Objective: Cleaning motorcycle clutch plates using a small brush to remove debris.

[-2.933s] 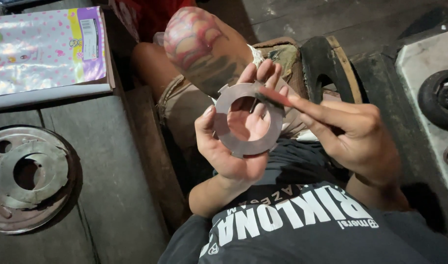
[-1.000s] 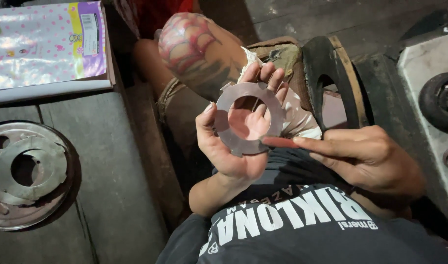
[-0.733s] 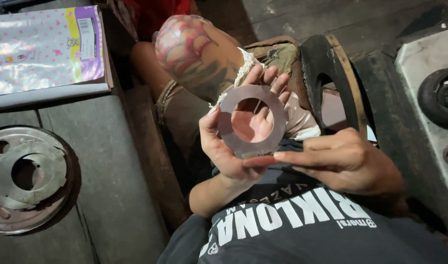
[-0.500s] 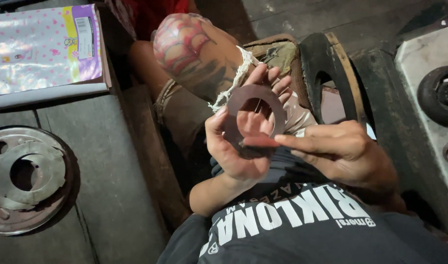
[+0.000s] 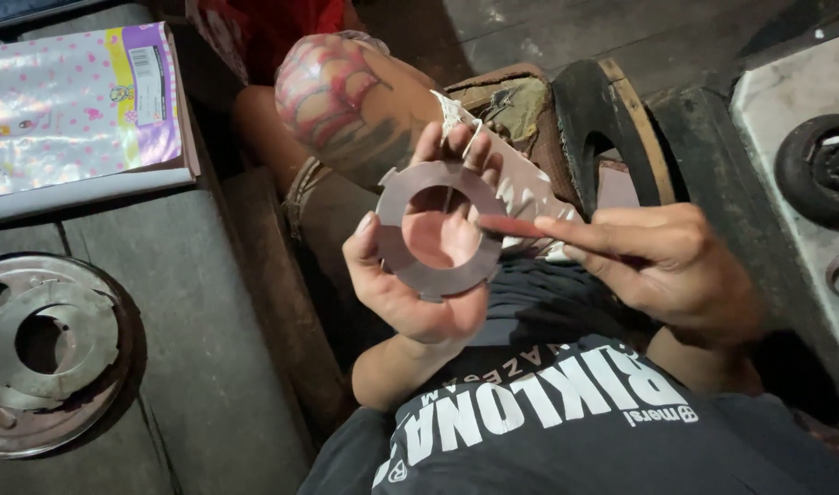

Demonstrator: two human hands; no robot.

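Fingers of the left hand (image 5: pixel 410 293) grip a notched metal ring (image 5: pixel 440 229), now tilted nearer the knee (image 5: pixel 346 101) than before. Right hand (image 5: pixel 671 270), loosely curled, has shifted its red-tipped finger, perhaps smeared with paste, onto the ring's right edge.

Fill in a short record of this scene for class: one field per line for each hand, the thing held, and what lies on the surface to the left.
left hand: holds the notched metal ring upright, thumb on its left edge, fingers behind
right hand: index finger touches the ring's right edge
left surface: shallow metal pan holding flat ring plates
far left: pink dotted packet
right: small black wheel on a grey tray
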